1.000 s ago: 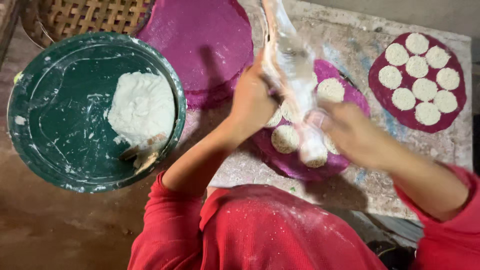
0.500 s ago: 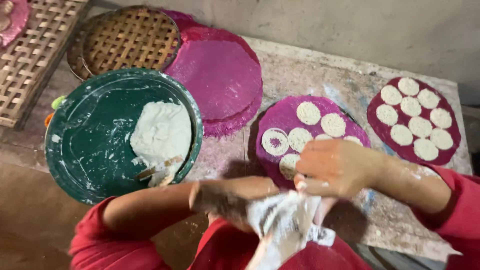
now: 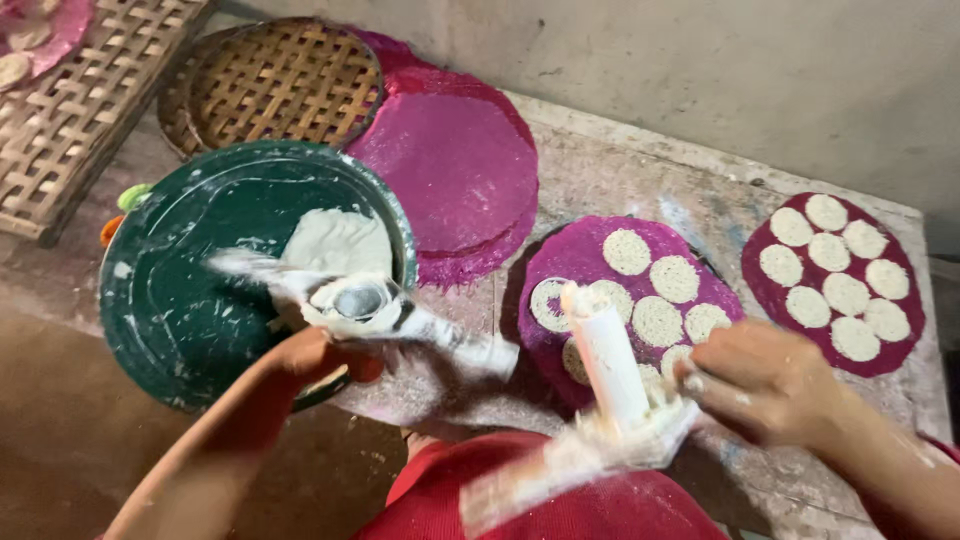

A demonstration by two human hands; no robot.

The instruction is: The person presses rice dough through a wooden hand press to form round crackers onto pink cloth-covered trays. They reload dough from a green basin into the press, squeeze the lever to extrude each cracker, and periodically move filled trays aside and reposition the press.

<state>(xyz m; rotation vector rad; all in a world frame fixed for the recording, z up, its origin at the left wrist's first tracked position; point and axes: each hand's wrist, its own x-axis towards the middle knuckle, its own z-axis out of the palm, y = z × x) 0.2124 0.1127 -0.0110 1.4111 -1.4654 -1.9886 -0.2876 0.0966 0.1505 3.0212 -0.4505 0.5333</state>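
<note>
Beside the round green dough-smeared basin [image 3: 180, 300], the left hand [image 3: 320, 355] grips a blurred white plastic piping bag [image 3: 370, 305]; the right hand [image 3: 765, 380] pinches a white tube [image 3: 608, 365] over a half-filled magenta round mat [image 3: 580, 255]; another mat [image 3: 765, 300] beyond it sits full.

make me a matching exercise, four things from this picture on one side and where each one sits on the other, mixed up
Things:
1. green basin
2. woven bamboo tray
3. purple mat fully covered with white discs
4. white tube

Places:
A. far right of the table
B. behind the basin, by the wall
C. left, with dough in it
D. by the right hand

Pairs: 1-C, 2-B, 3-A, 4-D
</note>
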